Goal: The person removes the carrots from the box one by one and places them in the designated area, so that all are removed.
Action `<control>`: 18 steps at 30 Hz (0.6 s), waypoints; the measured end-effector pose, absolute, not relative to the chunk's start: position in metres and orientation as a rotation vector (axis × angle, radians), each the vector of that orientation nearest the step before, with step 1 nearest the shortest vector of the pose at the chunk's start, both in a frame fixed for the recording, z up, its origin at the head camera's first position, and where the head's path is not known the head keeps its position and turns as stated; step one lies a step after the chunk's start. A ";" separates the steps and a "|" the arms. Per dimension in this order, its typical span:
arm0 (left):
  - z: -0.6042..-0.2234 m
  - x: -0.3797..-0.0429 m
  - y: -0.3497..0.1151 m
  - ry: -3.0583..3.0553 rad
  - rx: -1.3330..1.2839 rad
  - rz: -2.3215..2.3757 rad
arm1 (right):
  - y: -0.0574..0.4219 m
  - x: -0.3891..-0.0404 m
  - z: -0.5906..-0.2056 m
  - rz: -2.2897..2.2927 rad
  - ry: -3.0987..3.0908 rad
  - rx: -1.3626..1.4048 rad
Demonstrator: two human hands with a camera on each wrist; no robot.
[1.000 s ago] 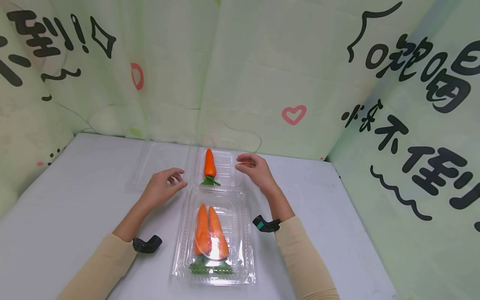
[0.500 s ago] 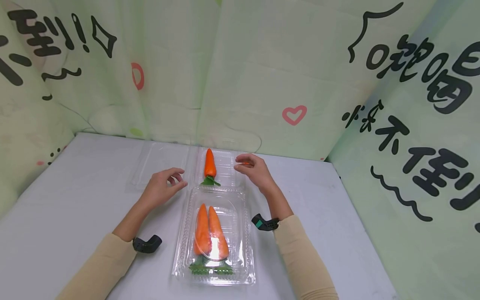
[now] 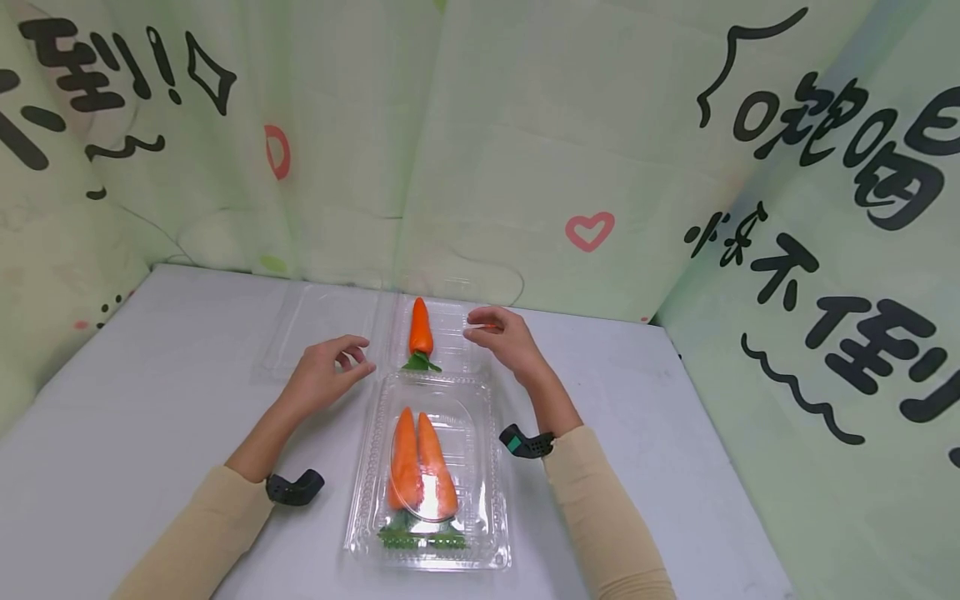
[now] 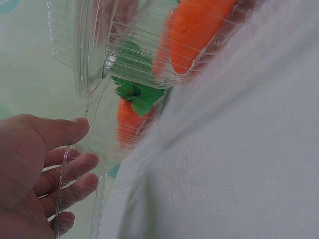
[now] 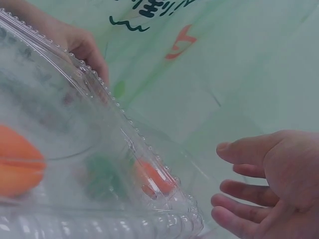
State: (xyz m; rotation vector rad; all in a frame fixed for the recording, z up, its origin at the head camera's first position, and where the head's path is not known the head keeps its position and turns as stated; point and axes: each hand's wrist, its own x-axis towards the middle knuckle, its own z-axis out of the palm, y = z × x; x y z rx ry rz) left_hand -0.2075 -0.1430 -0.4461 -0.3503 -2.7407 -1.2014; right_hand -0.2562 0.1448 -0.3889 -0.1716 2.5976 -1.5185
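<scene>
A closed clear plastic box (image 3: 480, 433) stands on the white table, with two orange carrots (image 3: 405, 467) with green tops inside. Behind it lies an opened clear box (image 3: 457, 333); one carrot (image 3: 421, 327) is in its base and its lid (image 3: 322, 321) is folded out leftward. My left hand (image 3: 330, 375) hovers near that lid, fingers loosely bent, grasping nothing. To the right of the opened base is my right hand (image 3: 510, 346), its thumb and fingers apart in the right wrist view. A thin orange sliver shows between its fingers in the head view; I cannot tell what it is.
The white tabletop (image 3: 180, 392) spreads to both sides. A pale green printed curtain (image 3: 495, 150) closes off the back, left and right. A black band (image 3: 295, 488) sits on my left wrist and another band (image 3: 527, 442) on my right.
My right hand has shifted slightly left, toward the opened box. The left hand, both boxes and the carrots stay in place.
</scene>
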 end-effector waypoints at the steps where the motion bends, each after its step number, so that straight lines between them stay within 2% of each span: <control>1: -0.446 -0.208 -0.143 -2.740 -0.350 -1.201 | 0.144 -0.256 -0.389 -1.518 2.596 -0.172; 18: -0.445 -0.207 -0.143 -2.741 -0.350 -1.191 | 0.139 -0.258 -0.386 -1.489 2.570 -0.171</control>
